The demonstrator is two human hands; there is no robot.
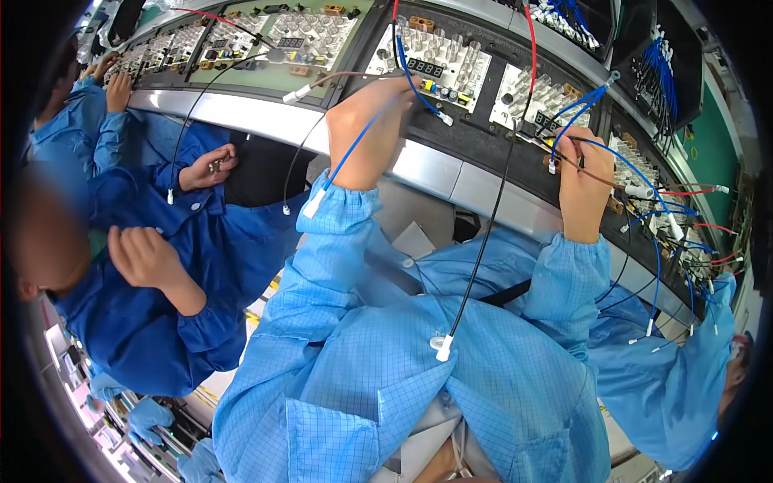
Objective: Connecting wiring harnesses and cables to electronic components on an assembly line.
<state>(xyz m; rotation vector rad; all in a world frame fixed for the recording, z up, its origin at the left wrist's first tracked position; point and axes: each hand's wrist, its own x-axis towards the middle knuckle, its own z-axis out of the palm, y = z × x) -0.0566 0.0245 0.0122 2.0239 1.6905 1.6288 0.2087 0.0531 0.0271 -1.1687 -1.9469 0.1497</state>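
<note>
My left hand reaches over the front edge of a white circuit board with a digit display. Its fingers are closed at the board, where a brown wire and a blue wire run to the fingertips; what exactly is pinched is partly hidden. My right hand is closed on wires beside a second circuit board. Blue wires and a brown wire pass by its fingers. A black wire hangs from that board over my smock, ending in a white connector.
Boards sit in dark and green trays along a line with a metal rail. Bundles of blue wires hang at the back right. A co-worker in dark blue sits on the left, and another in light blue on the right.
</note>
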